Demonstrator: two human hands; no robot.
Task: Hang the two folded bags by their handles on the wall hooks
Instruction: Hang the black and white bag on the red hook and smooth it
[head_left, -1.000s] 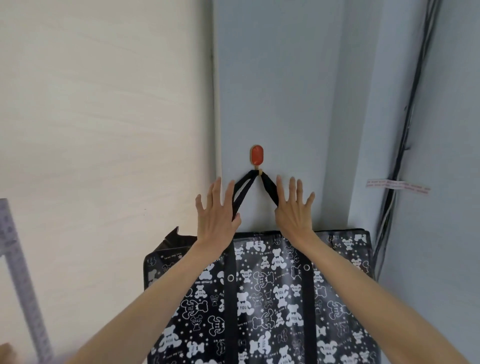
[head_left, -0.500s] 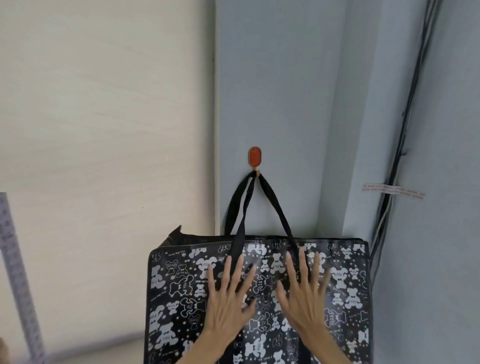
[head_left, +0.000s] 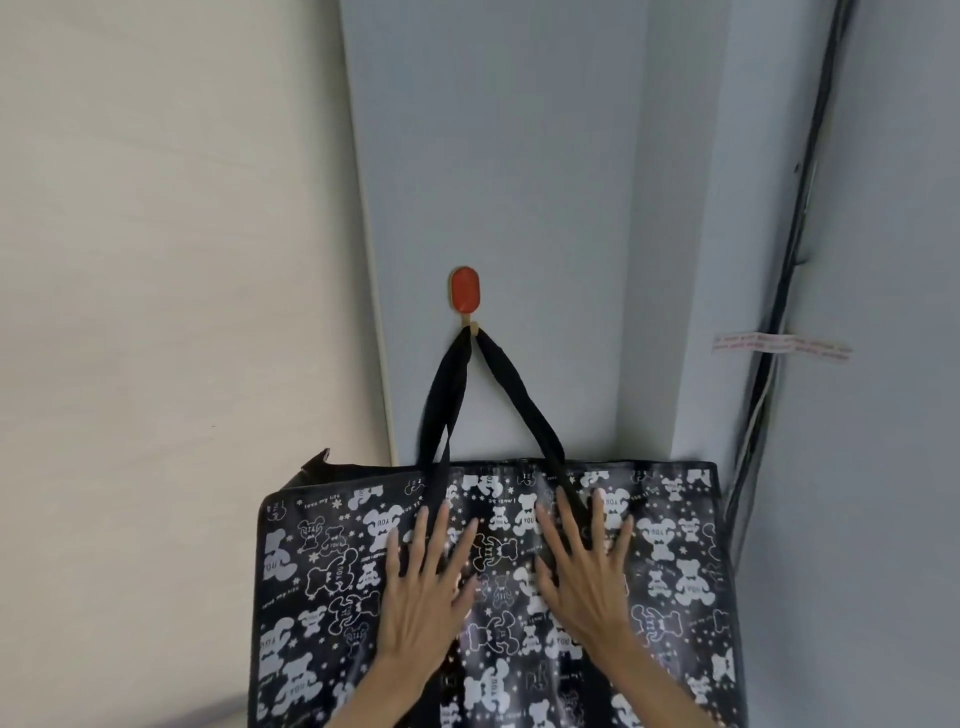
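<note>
A black folded bag (head_left: 675, 582) printed with white bears hangs flat against the grey wall. Its two black handles (head_left: 511, 395) run up to a red oval wall hook (head_left: 465, 291) and loop over the small peg below it. My left hand (head_left: 421, 587) lies flat on the bag's front, fingers spread, holding nothing. My right hand (head_left: 584, 571) presses beside it in the same way. Only one bag and one hook are in view.
A pale wood-grain panel (head_left: 171, 312) fills the left side. Black cables (head_left: 784, 291) run down the wall corner on the right, held by a strip of tape (head_left: 779, 347).
Both hands have come down from the handles near the hook onto the bag's front. The handles now hang taut from the hook by themselves.
</note>
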